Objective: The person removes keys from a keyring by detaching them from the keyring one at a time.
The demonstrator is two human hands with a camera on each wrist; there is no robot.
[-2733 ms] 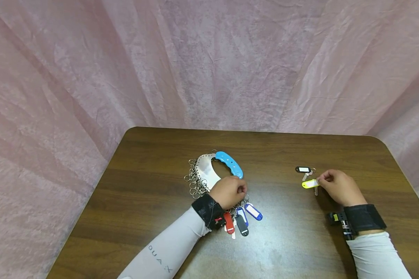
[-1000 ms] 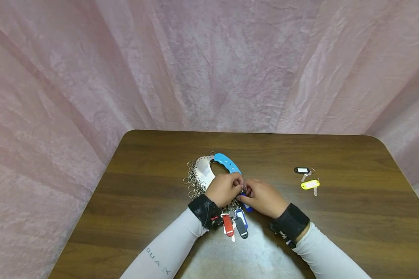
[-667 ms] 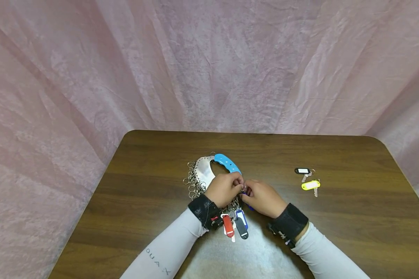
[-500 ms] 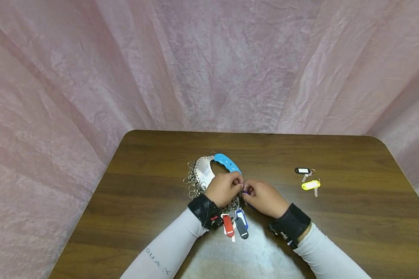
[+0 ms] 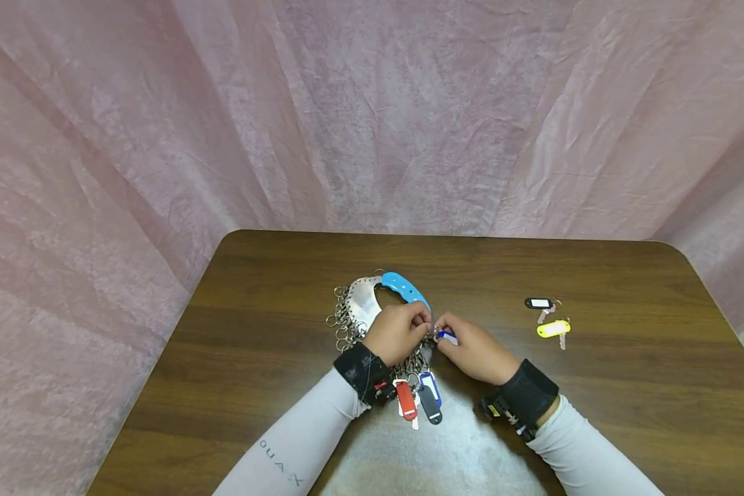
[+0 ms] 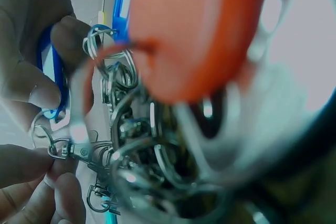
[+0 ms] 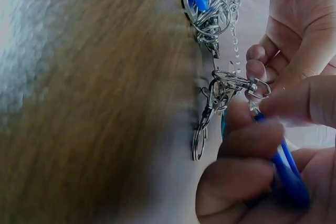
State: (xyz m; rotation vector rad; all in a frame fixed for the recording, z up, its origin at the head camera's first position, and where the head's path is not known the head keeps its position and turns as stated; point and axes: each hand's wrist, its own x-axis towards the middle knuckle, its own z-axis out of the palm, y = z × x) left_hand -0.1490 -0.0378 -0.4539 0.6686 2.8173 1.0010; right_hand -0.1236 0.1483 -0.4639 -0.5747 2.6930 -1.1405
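A curved metal key holder [image 5: 362, 303] with a blue grip [image 5: 404, 286] lies on the table, small rings and snap hooks hanging along its edge. My left hand [image 5: 397, 334] is over its right part; its fingertips pinch a metal snap hook [image 6: 76, 150]. Close beside it, my right hand [image 5: 477, 351] holds a blue key tag [image 7: 287, 174] between thumb and fingers. The tag's split ring [image 6: 41, 129] reaches to the snap hook at the left fingertips; whether they are linked is unclear. A red key tag [image 5: 406, 401] and a dark grey key tag [image 5: 430, 404] hang below.
Another blue key tag [image 5: 430, 387] hangs beside the grey one. To the right lie a black key tag [image 5: 539, 303] and a yellow key tag [image 5: 554, 328], each with a key. A pink curtain [image 5: 372, 117] stands behind the wooden table [image 5: 273, 269].
My right hand left the yellow tag, moved left to the key holder and took hold of the blue tag. That tag is now turned up toward the right palm. My left hand stayed nearly in place.
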